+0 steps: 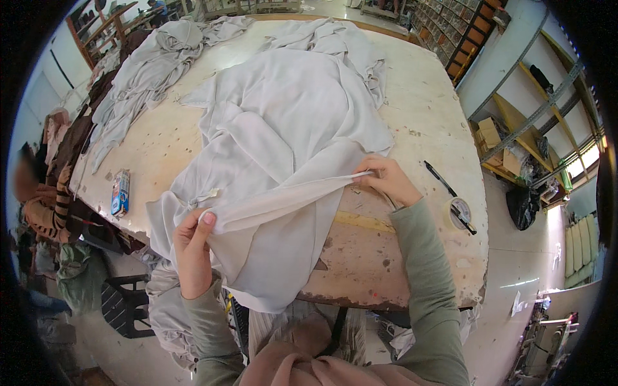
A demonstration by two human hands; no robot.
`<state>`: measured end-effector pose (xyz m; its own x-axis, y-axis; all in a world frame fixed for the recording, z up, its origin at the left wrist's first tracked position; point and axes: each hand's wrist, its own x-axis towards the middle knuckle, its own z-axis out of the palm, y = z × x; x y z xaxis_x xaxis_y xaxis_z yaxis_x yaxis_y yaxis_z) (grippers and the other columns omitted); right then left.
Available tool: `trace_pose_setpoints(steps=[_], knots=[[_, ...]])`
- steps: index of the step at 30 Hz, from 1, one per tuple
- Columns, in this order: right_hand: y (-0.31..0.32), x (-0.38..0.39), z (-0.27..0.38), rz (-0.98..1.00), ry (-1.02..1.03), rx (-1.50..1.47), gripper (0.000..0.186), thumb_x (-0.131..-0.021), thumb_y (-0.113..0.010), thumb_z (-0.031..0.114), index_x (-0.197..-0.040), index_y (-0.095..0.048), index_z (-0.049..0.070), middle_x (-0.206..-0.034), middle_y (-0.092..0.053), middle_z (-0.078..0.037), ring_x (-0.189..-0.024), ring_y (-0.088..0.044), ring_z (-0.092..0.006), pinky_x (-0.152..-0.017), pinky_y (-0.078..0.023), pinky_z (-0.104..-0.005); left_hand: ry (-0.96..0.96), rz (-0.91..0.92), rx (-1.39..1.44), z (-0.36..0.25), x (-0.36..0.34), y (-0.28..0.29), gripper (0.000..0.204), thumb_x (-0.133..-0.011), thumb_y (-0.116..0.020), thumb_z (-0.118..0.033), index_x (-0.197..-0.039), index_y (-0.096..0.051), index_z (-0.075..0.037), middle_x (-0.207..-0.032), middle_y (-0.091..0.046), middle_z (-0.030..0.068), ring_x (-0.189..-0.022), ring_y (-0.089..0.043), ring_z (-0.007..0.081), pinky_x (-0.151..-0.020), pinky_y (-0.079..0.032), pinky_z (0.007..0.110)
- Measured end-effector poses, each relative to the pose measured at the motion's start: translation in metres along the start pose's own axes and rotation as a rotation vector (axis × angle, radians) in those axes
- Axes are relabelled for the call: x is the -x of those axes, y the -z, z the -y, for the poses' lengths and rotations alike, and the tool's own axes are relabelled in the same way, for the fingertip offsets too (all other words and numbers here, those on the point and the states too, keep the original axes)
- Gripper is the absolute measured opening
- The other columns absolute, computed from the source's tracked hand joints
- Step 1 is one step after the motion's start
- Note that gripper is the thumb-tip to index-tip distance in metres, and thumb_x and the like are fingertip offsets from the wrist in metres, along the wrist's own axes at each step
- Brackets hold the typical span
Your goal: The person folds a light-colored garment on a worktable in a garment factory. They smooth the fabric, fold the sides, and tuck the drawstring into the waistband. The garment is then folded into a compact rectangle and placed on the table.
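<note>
A pale grey garment point(277, 90) lies spread over the worn wooden table point(418, 116), its near part draping past the front edge. Between my two hands a folded edge of its cloth is stretched up off the tabletop. My left hand point(195, 248) pinches one end of that edge, thumb on top. Farther right, my right hand point(386, 179) grips the other end between thumb and fingers. A small whitish tag or scrap shows on the cloth near my left hand.
Right of my right hand lie a black pen point(440, 178) and a tape roll point(458, 213) with another dark pen across it. A blue box point(120, 192) stands at the left. More grey cloth point(161, 58) is heaped far left. A person point(48, 209) is beyond the left edge, near a black stool point(125, 307).
</note>
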<state>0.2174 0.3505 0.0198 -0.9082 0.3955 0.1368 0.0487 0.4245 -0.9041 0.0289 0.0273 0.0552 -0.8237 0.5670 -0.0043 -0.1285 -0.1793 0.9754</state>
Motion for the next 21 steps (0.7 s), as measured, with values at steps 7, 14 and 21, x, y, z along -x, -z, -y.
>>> trace_pose_setpoints(steps=[7, 14, 21], knots=[[0.029, 0.004, -0.037, -0.213, -0.079, 0.013, 0.015, -0.085, -0.065, 0.015, -0.089, -0.062, 0.001, -0.089, -0.06, -0.001, -0.085, -0.053, -0.012, -0.08, -0.041, -0.0265, -0.041, -0.026, 0.143, -0.003, -0.016, 0.028, 0.021, -0.091, -0.06, -0.022, -0.095, -0.066, -0.003, -0.094, -0.067, 0.0039, -0.086, -0.059, 0.0102, -0.08, -0.043, 0.024], [0.088, 0.011, -0.067, -0.789, -0.029, 0.018, 0.026, -0.093, -0.052, 0.023, -0.103, -0.061, 0.001, -0.098, -0.063, -0.005, -0.089, -0.057, -0.0148, -0.08, -0.045, -0.0288, 0.001, 0.533, -0.446, -0.003, 0.005, -0.002, 0.025, -0.086, -0.065, -0.014, -0.109, -0.063, -0.005, -0.107, -0.063, 0.0045, -0.095, -0.059, 0.0165, -0.088, -0.045, 0.03], [0.161, 0.051, -0.099, -1.312, -0.142, -0.201, 0.04, -0.084, -0.041, -0.002, -0.124, -0.049, -0.003, -0.124, -0.054, -0.013, -0.12, -0.047, -0.0215, -0.103, -0.035, -0.0327, -0.446, -0.113, -1.022, 0.035, 0.0, 0.068, 0.044, -0.08, -0.069, -0.016, -0.12, -0.056, -0.005, -0.127, -0.053, 0.012, -0.118, -0.046, 0.0338, -0.101, -0.034, 0.042]])
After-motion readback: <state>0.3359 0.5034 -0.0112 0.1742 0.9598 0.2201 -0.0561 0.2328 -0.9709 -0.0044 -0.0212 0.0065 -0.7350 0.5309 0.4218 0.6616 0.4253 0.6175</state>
